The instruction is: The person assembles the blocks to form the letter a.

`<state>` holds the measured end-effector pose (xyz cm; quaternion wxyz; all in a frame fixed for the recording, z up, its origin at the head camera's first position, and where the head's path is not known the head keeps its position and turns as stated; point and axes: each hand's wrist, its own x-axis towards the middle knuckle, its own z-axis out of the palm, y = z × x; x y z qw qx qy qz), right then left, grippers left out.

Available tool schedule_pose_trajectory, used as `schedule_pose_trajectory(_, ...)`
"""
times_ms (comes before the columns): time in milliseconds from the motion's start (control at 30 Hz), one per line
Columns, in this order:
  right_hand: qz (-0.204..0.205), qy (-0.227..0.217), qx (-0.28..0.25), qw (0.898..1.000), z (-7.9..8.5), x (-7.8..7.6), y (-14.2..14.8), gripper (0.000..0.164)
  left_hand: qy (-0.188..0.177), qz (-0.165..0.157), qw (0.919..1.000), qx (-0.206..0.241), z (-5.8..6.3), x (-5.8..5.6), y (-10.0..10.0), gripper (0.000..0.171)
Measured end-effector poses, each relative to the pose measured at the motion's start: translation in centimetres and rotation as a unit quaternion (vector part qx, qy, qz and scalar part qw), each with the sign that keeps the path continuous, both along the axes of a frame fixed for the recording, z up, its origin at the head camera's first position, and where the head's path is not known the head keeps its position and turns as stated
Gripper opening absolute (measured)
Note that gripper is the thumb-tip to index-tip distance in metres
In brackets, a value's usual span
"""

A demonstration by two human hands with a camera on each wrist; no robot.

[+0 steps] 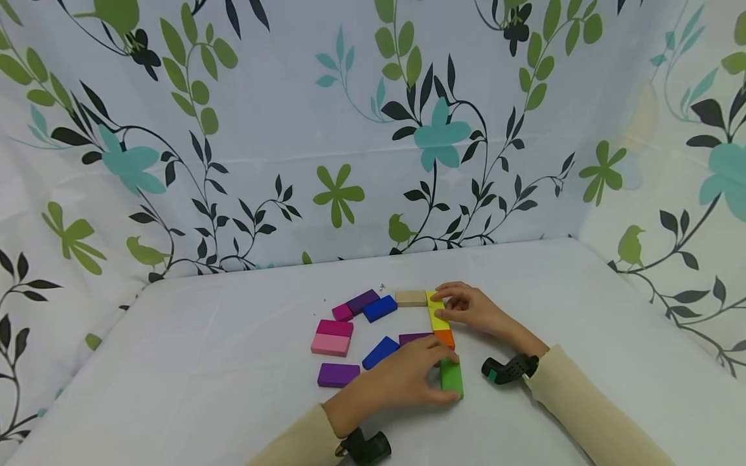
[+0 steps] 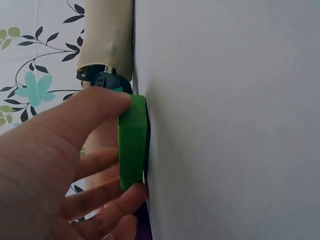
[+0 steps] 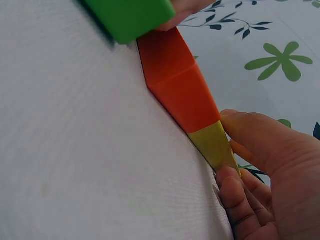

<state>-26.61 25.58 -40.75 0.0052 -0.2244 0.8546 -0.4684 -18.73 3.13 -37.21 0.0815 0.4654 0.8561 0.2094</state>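
My left hand (image 1: 402, 375) grips a green block (image 1: 451, 378) lying on the white cloth, its thumb on the near end and its fingers at the far end. In the left wrist view the thumb and a fingertip press opposite ends of the green block (image 2: 132, 142). Farther back, my right hand (image 1: 474, 310) pinches a yellow block (image 1: 440, 318) between thumb and fingers. An orange block (image 1: 445, 339) touches the yellow one's near end and sits just beyond the green block. Part of a dark purple block (image 1: 415, 338) is hidden behind the left hand.
A beige block (image 1: 410, 298) adjoins the yellow one on the left. Farther left lie blue (image 1: 380, 309), dark purple (image 1: 362, 301), magenta (image 1: 335, 327), pink (image 1: 330, 345) and purple (image 1: 338, 375) blocks. Another blue block (image 1: 380, 353) lies by the left hand. Patterned cloth (image 1: 262, 149) hangs behind the table.
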Motion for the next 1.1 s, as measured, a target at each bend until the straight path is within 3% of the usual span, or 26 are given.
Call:
schedule_pose_trajectory(233,0.003,-0.004,-0.001,1.000,0.0,0.0,0.0,0.033,-0.010,0.020,0.9997,0.002,-0.2,0.2,0.2,0.047)
schedule_pose_trajectory(667,0.005,0.007,0.003,1.000,-0.1,0.0,0.1,0.032,-0.035,0.007,0.9990,0.025,-0.3,0.3,0.0,0.041)
schedule_pose_trajectory(1100,-0.005,-0.003,0.015,1.000,-0.1,-0.1,0.0,0.033,0.026,0.021,0.9994,0.013,-0.4,0.2,0.8,0.040)
